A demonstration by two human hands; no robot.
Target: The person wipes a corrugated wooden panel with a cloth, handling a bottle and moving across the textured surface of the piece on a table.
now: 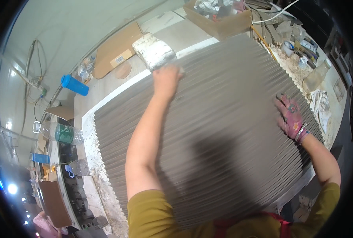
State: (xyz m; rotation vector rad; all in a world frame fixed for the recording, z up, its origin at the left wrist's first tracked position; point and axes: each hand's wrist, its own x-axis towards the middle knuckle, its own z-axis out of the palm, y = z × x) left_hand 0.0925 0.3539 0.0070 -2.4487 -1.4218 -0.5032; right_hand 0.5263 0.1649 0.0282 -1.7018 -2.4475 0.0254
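A large grey panel with many parallel ridges (208, 107) covers most of the workbench in front of me. My left hand (167, 81), bare, is closed at the panel's far edge, and what it grips, if anything, is hidden by the fingers. Right beside its knuckles lies a white, rough-surfaced block (154, 50). In a pink flowered glove, my right hand (291, 117) rests flat on the right side of the panel with its fingers spread. A shadow darkens the middle of the ridges.
At the far side stand a cardboard box (220, 25) of scraps and a flat cardboard piece (117, 49). Left are a blue bottle (75, 85) and a clear plastic jug (61, 133). Tubes and small containers (299, 51) clutter the far right. Another person (45, 225) appears lower left.
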